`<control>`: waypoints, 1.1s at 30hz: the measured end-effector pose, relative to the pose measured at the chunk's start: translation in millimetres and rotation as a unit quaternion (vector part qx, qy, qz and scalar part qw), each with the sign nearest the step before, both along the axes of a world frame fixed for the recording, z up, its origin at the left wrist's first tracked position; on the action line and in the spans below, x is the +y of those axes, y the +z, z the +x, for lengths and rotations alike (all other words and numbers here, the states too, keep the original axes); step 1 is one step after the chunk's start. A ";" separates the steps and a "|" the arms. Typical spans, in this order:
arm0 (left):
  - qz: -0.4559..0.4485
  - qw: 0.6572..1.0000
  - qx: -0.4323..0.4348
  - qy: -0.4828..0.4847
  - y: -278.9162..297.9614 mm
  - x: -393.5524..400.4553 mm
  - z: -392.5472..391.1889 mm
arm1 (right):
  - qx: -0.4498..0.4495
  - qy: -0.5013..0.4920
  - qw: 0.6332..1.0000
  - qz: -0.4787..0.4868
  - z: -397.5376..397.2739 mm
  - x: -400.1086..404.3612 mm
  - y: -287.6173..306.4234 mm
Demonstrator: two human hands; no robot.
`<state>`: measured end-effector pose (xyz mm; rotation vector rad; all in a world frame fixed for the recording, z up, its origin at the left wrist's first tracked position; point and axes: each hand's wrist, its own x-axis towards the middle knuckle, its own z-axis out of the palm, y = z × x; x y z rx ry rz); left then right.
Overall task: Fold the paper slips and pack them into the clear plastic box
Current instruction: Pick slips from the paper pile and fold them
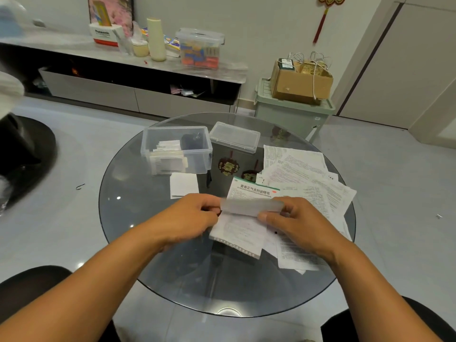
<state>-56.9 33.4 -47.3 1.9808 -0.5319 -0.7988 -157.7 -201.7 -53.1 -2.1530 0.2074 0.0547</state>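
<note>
Over the middle of the round glass table (153,243), my left hand (195,215) and my right hand (291,218) both pinch a white paper slip (240,233). Its top edge is folded over between my fingers and the rest hangs down. A clear plastic box (176,149) stands open at the table's far left, with several folded slips inside. Its lid (234,137) lies to its right. A folded white slip (183,185) rests on the glass just in front of the box. A spread pile of printed leaflets (308,178) covers the table's right side.
Behind the table runs a long low cabinet (138,58) holding a lidded storage box, a bottle and cartons. A green bin (293,112) with a cardboard box on top stands at the back right. Dark seats sit at the bottom left and right.
</note>
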 end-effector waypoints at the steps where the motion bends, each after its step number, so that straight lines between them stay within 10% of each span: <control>1: 0.005 0.999 -0.025 -0.028 1.1 0.4 1.0 | -0.003 -0.004 1.000 0.017 0.1 0.4 -1.2; 9: 0.004 0.995 -0.096 -0.020 -18.0 -12.5 7.2 | -0.028 -0.033 0.997 0.062 1.2 15.0 -11.0; 20: 0.054 0.935 -0.352 0.007 -39.9 -25.3 1.9 | -0.040 -0.171 0.974 -0.144 12.7 16.7 -26.6; 33: 0.117 0.845 -0.499 -0.152 -43.3 -27.1 11.2 | 0.045 -0.018 0.996 -0.069 1.3 1.6 -12.3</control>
